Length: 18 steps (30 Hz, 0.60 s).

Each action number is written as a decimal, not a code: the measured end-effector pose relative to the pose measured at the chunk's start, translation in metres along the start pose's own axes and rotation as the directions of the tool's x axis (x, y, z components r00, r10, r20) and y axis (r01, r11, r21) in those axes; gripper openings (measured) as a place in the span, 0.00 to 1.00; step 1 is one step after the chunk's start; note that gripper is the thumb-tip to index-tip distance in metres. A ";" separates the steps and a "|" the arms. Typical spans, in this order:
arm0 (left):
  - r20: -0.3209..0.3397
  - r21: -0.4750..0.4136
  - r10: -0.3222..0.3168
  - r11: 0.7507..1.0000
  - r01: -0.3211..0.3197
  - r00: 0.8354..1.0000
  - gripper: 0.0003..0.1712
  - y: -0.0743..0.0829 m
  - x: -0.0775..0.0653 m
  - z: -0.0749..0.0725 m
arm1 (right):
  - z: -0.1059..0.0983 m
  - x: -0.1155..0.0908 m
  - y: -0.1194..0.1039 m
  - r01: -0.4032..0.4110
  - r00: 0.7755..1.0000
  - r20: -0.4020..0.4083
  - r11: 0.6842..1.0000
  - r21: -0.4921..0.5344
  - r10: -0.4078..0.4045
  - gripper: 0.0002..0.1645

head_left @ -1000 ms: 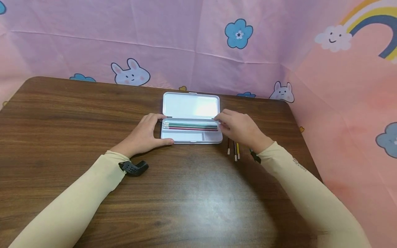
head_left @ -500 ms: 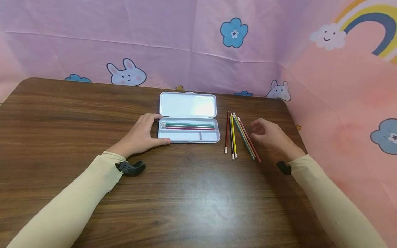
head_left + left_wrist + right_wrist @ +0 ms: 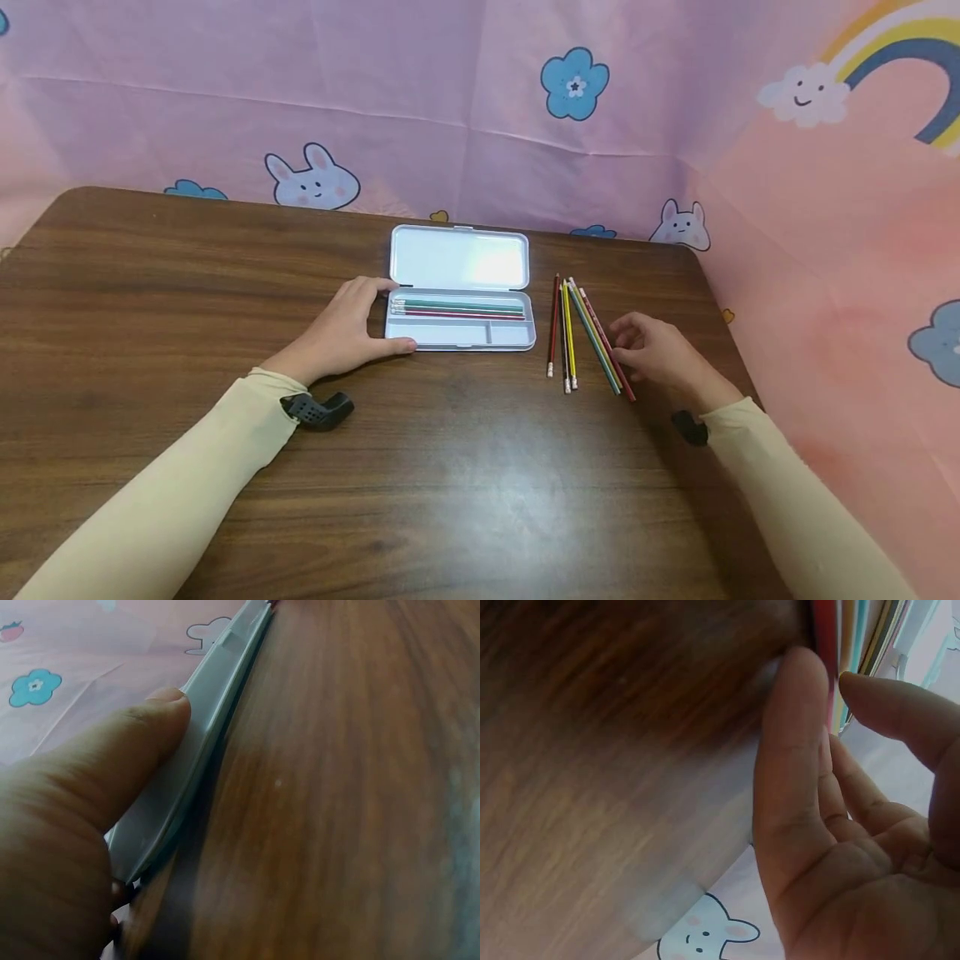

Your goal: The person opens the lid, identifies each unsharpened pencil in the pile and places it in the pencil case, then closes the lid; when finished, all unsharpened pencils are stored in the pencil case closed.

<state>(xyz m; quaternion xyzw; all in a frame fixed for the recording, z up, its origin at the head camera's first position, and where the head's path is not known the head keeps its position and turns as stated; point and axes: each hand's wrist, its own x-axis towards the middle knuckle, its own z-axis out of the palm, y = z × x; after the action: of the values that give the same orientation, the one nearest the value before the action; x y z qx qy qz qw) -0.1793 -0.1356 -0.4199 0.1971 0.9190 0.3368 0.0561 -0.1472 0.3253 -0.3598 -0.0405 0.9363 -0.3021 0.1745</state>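
Note:
A white pencil case (image 3: 442,335) lies on the wooden table with its lid (image 3: 459,258) tipped back. Several green and red pencils (image 3: 461,309) lie in its long rear compartment. My left hand (image 3: 333,333) holds the case by its left end, thumb at the front edge and fingers at the back corner. Beside the loose pencils, my right hand (image 3: 660,354) has bent fingers and thumb parted, close to the outermost red pencil (image 3: 607,344). In the right wrist view the red pencil (image 3: 826,645) shows just beyond the gap between finger and thumb.
Left of the red one lie a teal pencil (image 3: 596,342), a yellow pencil (image 3: 570,337) and a dark red pencil (image 3: 554,325). The case has two front compartments. A printed cloth (image 3: 420,100) hangs behind the table (image 3: 450,475) and along its right side.
My right hand has moved from the case's right end over to the right side of the loose pencils, then slightly lower. Those pencils are now uncovered. My left hand stays on the case.

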 end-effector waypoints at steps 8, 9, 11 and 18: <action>-0.009 0.005 -0.006 1.000 0.006 1.000 0.58 0.000 -0.002 -0.001 | 0.004 0.000 0.002 0.044 0.999 -0.024 0.999 -0.028 -0.044 0.18; -0.011 0.003 -0.006 1.000 0.006 1.000 0.57 -0.001 -0.002 -0.001 | 0.004 0.000 0.002 0.048 0.998 -0.033 0.998 -0.039 -0.049 0.17; -0.013 0.002 -0.005 1.000 0.005 1.000 0.57 0.000 -0.002 -0.001 | 0.003 -0.001 0.003 0.051 0.997 -0.047 0.997 -0.058 -0.053 0.17; -0.012 0.005 0.007 1.000 -0.007 1.000 0.58 0.000 0.000 -0.001 | 0.002 -0.013 0.000 0.042 0.997 -0.061 0.979 -0.199 -0.055 0.20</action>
<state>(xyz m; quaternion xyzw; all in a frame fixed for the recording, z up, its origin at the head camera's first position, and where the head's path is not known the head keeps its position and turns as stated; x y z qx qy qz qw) -0.1794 -0.1362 -0.4193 0.1982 0.9195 0.3360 0.0488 -0.1342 0.3269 -0.3576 -0.0702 0.9656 -0.2132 0.1311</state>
